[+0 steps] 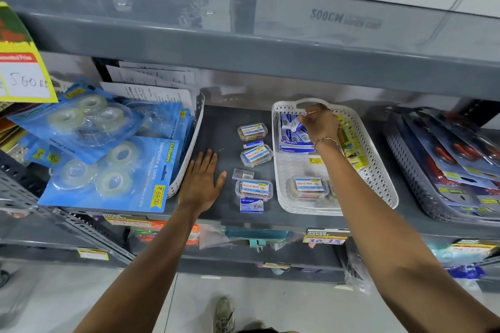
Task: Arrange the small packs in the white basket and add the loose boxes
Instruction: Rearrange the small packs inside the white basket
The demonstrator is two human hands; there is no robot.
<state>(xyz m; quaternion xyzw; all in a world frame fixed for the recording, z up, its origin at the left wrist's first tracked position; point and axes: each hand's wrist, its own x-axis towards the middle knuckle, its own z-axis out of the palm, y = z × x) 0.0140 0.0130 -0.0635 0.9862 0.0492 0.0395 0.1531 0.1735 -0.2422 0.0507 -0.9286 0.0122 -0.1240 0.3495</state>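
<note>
I am looking down at a grey metal shelf point(216, 127) running across the middle of the frame. Right of centre, the white perforated plastic basket point(384, 178) is sitting on it. Inside, at its far end, small blue-and-white cardboard packs point(293, 140) are lying stacked; I cannot count them exactly. Along its right wall, yellow-edged colourful packets point(351, 143) are leaning, their number unclear. Near its front edge, one clear plastic box with a white label point(308, 186) is resting on the basket floor.

My right hand point(320, 123) is reaching into the basket's far end, its fingers point(305, 116) pinched together on one small blue-and-white pack point(293, 125) held just above the stack. A thin bracelet point(326, 140) is circling that wrist.

My left hand point(201, 178) is lying flat on the shelf left of centre, fingers apart and holding nothing, touching the edge of the left-hand white basket point(186, 159).

Between my two hands, three clear labelled plastic boxes point(255, 155) are lying loose in a column on the shelf, and three small cardboard boxes point(251, 205) are lying among them.

The left-hand basket is holding blue carded tape packs point(108, 170) and printed papers point(151, 84). At the right of the frame, a dark perforated tray point(405, 159) is carrying blue carded packs with red items point(465, 154).
</note>
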